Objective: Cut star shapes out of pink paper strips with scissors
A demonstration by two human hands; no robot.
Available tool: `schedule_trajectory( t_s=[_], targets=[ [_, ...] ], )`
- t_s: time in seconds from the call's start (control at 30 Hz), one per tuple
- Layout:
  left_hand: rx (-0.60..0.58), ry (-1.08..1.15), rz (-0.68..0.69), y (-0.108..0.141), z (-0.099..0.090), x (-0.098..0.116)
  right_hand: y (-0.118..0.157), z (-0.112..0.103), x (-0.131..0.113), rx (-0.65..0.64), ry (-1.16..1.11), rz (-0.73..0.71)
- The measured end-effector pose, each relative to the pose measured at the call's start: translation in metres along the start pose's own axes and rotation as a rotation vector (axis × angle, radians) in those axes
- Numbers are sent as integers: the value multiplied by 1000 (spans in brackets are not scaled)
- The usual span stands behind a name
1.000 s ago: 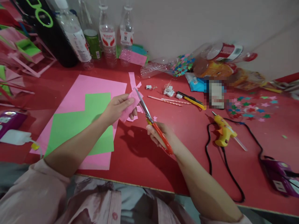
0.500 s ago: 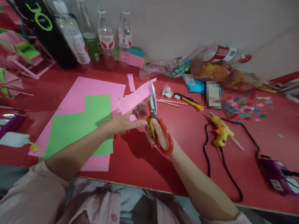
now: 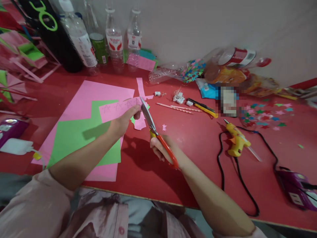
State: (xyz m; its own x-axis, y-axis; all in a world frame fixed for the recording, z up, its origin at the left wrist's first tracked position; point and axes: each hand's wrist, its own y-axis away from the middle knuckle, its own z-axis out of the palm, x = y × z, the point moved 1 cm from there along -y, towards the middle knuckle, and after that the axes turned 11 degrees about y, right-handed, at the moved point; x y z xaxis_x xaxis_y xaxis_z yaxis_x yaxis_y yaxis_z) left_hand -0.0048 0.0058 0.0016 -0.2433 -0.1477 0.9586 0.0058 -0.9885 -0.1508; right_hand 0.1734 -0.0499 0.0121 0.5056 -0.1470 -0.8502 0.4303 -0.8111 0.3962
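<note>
- Pink paper strip [image 3: 109, 112] in the left hand [image 3: 123, 122], thumb on top near the right-hand end, most of its length reaching leftward above the green sheet [image 3: 86, 142]; several outlined stars in a row along it.
- Scissors [image 3: 148, 117] with red and yellow handles in the right hand [image 3: 158, 150], fingers wrapped around the grips; blades narrow, slanting up and leftward, tips at the right-hand end of the strip. Cannot tell about paper between the blades.
- Under the green sheet, with its stepped upper edge, a larger pink sheet [image 3: 76, 104], both flat on the red bench [image 3: 146, 168].
- Just beyond and below the left hand, loose pink scraps [image 3: 140, 124] with bits of green; above these, a narrow pink offcut [image 3: 140, 86].
- To the right of the blades, a small pink star [image 3: 164, 127] on the bench.
- Farther right, striped sticks [image 3: 170, 107], small white pieces [image 3: 180, 98] with fine wires, and a yellow-and-black cutter [image 3: 205, 108].
- Well apart at the right, a yellow glue gun [image 3: 234, 140] on its side with a black cord [image 3: 220, 162], near a purple box [image 3: 297, 188]; beyond the gun, a spread of coloured stars [image 3: 264, 115].
- Along the wall, upright clear bottles [image 3: 115, 43] at the left, bottles on their sides [image 3: 237, 57] at the right.
- At the far left, pink and green paper models [image 3: 29, 54], plus a white squeeze bottle [image 3: 16, 146] lying near the bench edge.
- Beside the cutter, a pixelated object, too blurred for naming.
</note>
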Motion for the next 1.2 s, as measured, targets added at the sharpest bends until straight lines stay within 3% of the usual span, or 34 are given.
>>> schedule_trajectory(
  t_s=[0.53, 1.2],
  targets=[
    [12, -53, -69, 4, -1, 12, 1, -10, 1, -54, 94, -20],
    [0, 59, -105, -2, -6, 6, 0, -11, 7, -89, 15, -4]
  ],
)
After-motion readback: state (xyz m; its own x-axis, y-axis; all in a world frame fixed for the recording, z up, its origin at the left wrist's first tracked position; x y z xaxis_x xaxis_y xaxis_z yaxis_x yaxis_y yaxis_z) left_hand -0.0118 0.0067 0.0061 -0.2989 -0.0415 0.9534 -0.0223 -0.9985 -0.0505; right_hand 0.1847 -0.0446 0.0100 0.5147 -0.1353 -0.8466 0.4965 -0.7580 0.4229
